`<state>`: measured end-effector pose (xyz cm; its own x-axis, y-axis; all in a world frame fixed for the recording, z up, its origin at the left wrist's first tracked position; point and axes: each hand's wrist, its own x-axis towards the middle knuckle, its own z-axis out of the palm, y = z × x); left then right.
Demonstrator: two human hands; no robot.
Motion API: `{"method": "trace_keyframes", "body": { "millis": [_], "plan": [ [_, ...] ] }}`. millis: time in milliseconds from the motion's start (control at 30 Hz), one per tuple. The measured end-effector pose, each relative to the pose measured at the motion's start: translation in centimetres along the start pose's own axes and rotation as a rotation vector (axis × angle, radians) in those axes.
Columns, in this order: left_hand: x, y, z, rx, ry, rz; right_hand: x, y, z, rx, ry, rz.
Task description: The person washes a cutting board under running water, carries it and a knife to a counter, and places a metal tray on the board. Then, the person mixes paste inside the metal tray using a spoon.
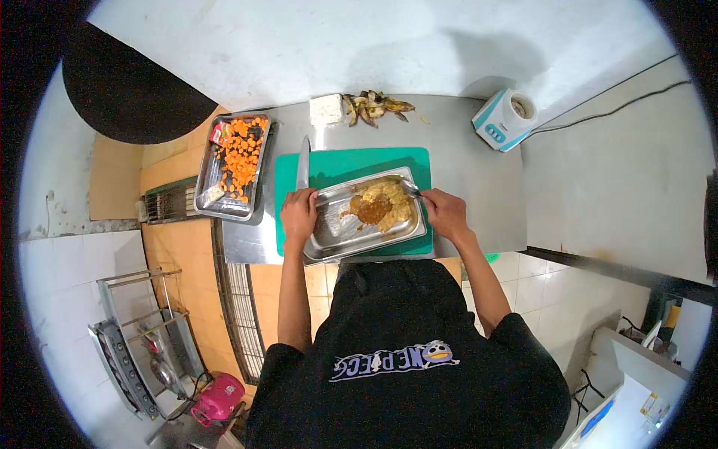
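A rectangular metal tray (334, 234) lies slightly tilted on a green cutting board (354, 159). Inside it is a yellowish mash (400, 203) with a brown, grainy heap (372, 210) on top. My left hand (299, 215) is closed on the tray's left rim. In my right hand (445, 213), at the tray's right side, is a slim metal utensil that looks like a fork (410, 190); its head is at the mash and hard to make out. A knife (303, 163) rests on the board's left part, just beyond my left hand.
Orange chopped pieces, perhaps carrot, fill part of a dark-bottomed tray (263, 161) at the left. Dark banana peels (374, 107) and a white block (326, 109) lie along the back wall. A white-and-blue appliance (502, 123) with a cord stands at the back right of the metal table (479, 179).
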<state>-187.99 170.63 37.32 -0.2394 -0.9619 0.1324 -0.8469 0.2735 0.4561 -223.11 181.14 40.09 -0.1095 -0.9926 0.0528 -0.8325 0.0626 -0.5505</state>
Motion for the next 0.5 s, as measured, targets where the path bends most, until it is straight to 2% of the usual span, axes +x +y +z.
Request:
{"method": "trace_keyframes", "body": {
  "millis": [100,233,300,367,433,500],
  "plan": [
    [0.1,0.0,0.6,0.004,0.084,0.035,0.1,0.1,-0.7,0.080,0.038,0.014],
    [0.0,0.7,0.2,0.040,0.018,-0.056,0.7,0.7,-2.0,0.202,0.048,0.104],
    [-0.1,0.4,0.3,0.023,0.099,0.026,0.9,1.7,-1.6,0.197,0.009,0.107],
    [0.1,0.1,0.4,0.006,0.073,0.020,1.8,2.6,-1.0,0.190,-0.005,0.106],
    [0.1,-0.2,0.4,-0.014,0.036,0.019,1.7,3.0,-0.4,0.067,0.028,-0.026],
    [0.1,-0.2,0.4,-0.028,0.035,-0.018,1.6,2.0,0.5,0.121,0.056,0.021]
  ]
}}
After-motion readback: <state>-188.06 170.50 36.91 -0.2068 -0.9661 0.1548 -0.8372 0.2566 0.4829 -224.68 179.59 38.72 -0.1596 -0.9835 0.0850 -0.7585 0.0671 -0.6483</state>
